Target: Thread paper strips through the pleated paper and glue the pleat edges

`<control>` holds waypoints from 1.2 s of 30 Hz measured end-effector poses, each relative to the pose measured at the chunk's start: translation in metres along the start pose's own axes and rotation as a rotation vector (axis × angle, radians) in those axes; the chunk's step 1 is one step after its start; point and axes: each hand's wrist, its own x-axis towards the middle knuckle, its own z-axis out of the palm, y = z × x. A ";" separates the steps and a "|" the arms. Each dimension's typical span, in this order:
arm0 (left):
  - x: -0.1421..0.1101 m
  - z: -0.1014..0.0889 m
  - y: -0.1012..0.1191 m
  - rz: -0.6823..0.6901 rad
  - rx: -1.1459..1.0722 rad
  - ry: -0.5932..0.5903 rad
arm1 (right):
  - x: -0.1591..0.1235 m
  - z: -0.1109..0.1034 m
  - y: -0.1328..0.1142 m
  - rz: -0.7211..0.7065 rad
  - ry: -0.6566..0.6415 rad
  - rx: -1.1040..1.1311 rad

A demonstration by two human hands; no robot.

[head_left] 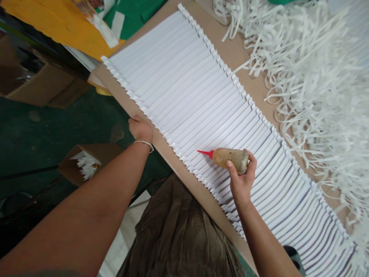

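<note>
My right hand (243, 179) is closed around a squeeze glue bottle (230, 158), amber and smudged, with a red pointed nozzle. It is held tilted over a long row of overlapping white paper strips (184, 96), the nozzle pointing left. The strips lie side by side like shingles, their small folded ends forming a jagged line along both long sides. At the table's near edge is my left hand (140, 127), fingers curled in, beside the folded ends. Whether anything is inside those fingers is hidden.
A large heap of narrow white strips (314, 88) covers the far right of the brown tabletop (184, 169). Yellow sheet material (57, 19) and green material (135, 15) lie at upper left. A cardboard box (49, 84) and a smaller open carton (75, 154) stand below, left.
</note>
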 end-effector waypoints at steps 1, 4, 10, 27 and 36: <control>-0.001 0.000 0.000 -0.003 -0.002 -0.002 | -0.005 0.001 -0.001 -0.024 -0.013 -0.022; -0.002 -0.002 0.002 -0.008 -0.005 -0.014 | -0.016 0.004 0.000 -0.111 -0.046 -0.084; -0.001 -0.002 0.001 -0.006 -0.037 -0.015 | -0.001 -0.005 0.000 -0.423 -0.161 0.032; 0.003 0.001 -0.002 0.040 0.166 0.023 | 0.212 -0.024 -0.003 -0.040 0.221 0.524; 0.001 -0.002 0.001 0.044 0.184 0.032 | 0.215 -0.016 0.002 -0.039 0.238 0.461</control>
